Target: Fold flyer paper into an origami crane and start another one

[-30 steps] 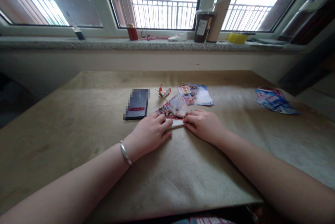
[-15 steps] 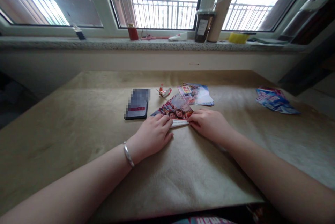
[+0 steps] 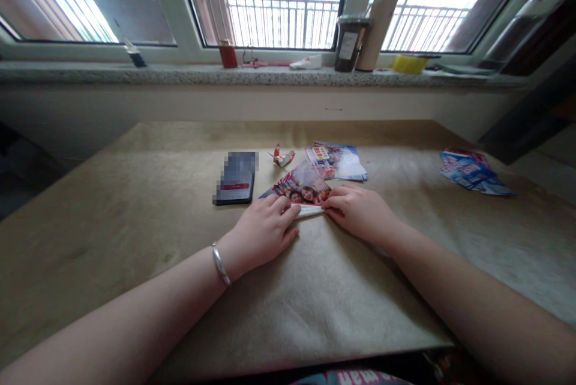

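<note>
presently, a multicoloured printed paper sheet (image 3: pixel 306 183) lies on the pale brown, smooth-covered worktop (image 3: pixel 135 217), between and just beyond both hands. its near edge shows a narrow white folded strip (image 3: pixel 309 210), long axis running left to right, the right end slightly farther away. the left hand (image 3: pixel 270 223) covers the sheet's left near part, fingers close together; whether it pinches or merely presses, i cannot tell. the right hand (image 3: pixel 357 211) holds the strip's right end, fingertips drawn narrow. neither hand is nearer; both are in contact. a dark rectangular phone (image 3: pixel 236 180) lies left of the sheet; a crumpled red-and-white paper scrap (image 3: pixel 283 159) and a pile of colourful printed leaflets (image 3: pixel 348 163) lie beyond it.
</note>
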A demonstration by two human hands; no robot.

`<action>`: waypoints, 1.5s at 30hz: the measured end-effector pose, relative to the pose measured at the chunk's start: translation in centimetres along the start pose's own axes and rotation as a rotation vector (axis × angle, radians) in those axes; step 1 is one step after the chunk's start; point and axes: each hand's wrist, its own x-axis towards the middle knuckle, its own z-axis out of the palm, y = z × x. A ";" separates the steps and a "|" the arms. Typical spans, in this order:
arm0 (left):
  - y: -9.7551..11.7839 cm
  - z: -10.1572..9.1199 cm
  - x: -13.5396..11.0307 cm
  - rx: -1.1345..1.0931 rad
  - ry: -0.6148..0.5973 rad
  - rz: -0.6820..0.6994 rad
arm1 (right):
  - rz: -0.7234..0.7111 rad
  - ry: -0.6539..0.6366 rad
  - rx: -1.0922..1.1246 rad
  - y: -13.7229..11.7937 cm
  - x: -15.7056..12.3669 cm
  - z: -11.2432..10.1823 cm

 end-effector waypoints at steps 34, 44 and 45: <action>0.6 -0.7 0.1 -0.019 -0.035 0.083 | -0.208 0.030 0.033 -0.2 0.2 1.1; 0.3 -1.0 -0.2 -0.033 -0.045 0.118 | -0.219 0.031 0.024 -0.3 0.1 0.8; 0.3 -1.0 -0.2 -0.037 -0.048 0.121 | -0.226 0.031 0.026 -0.2 0.1 0.9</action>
